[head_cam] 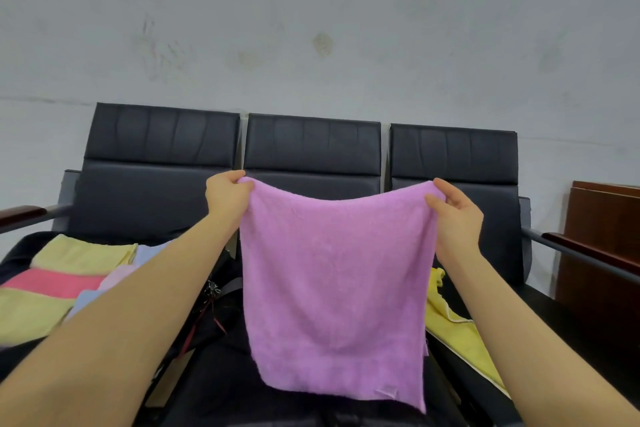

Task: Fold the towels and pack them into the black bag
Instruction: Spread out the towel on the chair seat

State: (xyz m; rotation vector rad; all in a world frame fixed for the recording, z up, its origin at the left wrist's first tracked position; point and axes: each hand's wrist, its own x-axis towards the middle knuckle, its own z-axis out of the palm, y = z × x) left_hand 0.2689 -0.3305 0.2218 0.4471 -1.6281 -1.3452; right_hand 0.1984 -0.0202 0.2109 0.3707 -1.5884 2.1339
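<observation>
towel [334, 291], pink-purple, hangs in the air in front of the bench [311, 149], held up by its two top corners. no brand, label or writing can be read anywhere; a small pale patch near the towel's lower right corner may be a tag, but it is too small to tell.

left hand [227, 198] pinches the top left corner, fingers curled shut over the edge with the thumb pressed on the near side. right hand [457, 215] pinches the top right corner between thumb and fingers, the cloth bunched a little under the thumb. both arms reach forward, well apart, so the top edge sags in a shallow curve between the hands.

the towel looks like soft terry, one plain colour, roughly square, hanging flat with faint creases. its bottom edge slants, lower at the right, and ends over the black bag [221, 350], which lies on the middle seat with a strap and a small metal clip showing to the left of the cloth.

on the left seat lie folded towels [65, 281] in yellow, pink and pale blue, side by side. a yellow towel [460, 333] lies loose on the right seat, partly hidden behind the hanging cloth. behind the bench is a grey wall [311, 28], and a brown cabinet [602, 243] stands at the far right.
</observation>
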